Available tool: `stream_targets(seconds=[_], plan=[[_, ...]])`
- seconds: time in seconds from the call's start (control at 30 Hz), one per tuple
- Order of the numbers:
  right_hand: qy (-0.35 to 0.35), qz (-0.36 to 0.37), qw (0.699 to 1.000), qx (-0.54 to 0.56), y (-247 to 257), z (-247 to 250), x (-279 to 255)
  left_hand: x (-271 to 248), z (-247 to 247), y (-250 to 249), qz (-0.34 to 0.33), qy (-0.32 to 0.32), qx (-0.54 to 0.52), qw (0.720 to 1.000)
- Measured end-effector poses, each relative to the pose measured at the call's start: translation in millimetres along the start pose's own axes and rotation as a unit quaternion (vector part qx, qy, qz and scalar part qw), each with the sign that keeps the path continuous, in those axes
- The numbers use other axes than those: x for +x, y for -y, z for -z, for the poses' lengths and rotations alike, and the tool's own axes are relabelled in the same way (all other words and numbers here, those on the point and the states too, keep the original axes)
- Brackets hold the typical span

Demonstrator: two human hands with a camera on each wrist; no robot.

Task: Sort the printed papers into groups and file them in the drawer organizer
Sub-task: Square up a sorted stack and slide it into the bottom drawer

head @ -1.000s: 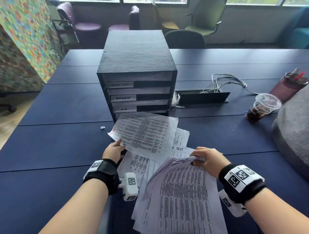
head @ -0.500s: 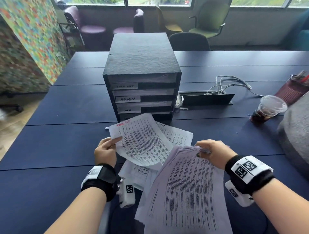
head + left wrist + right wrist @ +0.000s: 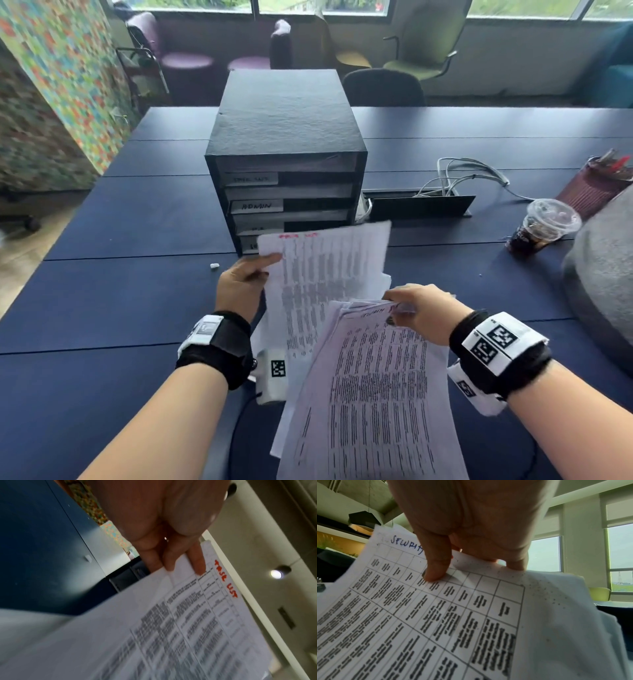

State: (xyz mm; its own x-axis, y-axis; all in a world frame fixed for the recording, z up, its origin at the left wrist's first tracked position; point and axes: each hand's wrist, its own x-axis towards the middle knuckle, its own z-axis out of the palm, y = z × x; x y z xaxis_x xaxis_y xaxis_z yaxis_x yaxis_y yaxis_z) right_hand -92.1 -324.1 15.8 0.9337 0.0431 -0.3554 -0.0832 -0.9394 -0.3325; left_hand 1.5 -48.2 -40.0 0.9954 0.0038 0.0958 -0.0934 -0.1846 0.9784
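Observation:
My left hand pinches a printed sheet headed "TASK LIST" in red by its top left corner, lifted off the table in front of the drawer organizer. The organizer is a black box with several labelled drawers; one label reads "ADMIN". My right hand grips the top edge of a stack of printed papers; its top sheet is headed "SECURITY" in blue, my thumb pressing on it. More sheets lie on the table underneath.
The dark blue table carries a lidded iced drink cup, a pen holder, a cable tray with white cables, a grey bag at right and a small white bit. Chairs stand behind.
My left hand has raised the task list sheet and swung it upright toward the organizer. The right hand keeps its grip on the stack, shifted slightly.

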Motion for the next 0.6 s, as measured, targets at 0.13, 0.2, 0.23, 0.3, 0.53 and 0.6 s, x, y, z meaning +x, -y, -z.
stream_targets(seconds=[0.13, 0.2, 0.23, 0.3, 0.53, 0.6], plan=[[-0.001, -0.012, 1.0, -0.021, 4, 3, 2, -13, -26, 14, 0.029, 0.114, 0.061, 0.991], [-0.005, -0.022, 1.0, -0.019, 4, 4, 4, -25, -35, 27, 0.076, 0.155, 0.055, 0.983], [-0.004, -0.025, 1.0, -0.019, 4, 4, 4, -30, -38, 32, 0.1, 0.172, 0.051, 0.979], [0.004, -0.028, 0.999, -0.02, 3, 3, 4, -37, -42, 38, 0.122, 0.203, 0.053, 0.97], [0.009, -0.049, 0.998, -0.024, -2, -14, 4, -9, -26, 66, 0.236, -0.048, 0.189, 0.952], [0.001, -0.037, 0.999, -0.03, -3, -18, 5, -4, -29, 68, 0.265, -0.022, 0.203, 0.943]])
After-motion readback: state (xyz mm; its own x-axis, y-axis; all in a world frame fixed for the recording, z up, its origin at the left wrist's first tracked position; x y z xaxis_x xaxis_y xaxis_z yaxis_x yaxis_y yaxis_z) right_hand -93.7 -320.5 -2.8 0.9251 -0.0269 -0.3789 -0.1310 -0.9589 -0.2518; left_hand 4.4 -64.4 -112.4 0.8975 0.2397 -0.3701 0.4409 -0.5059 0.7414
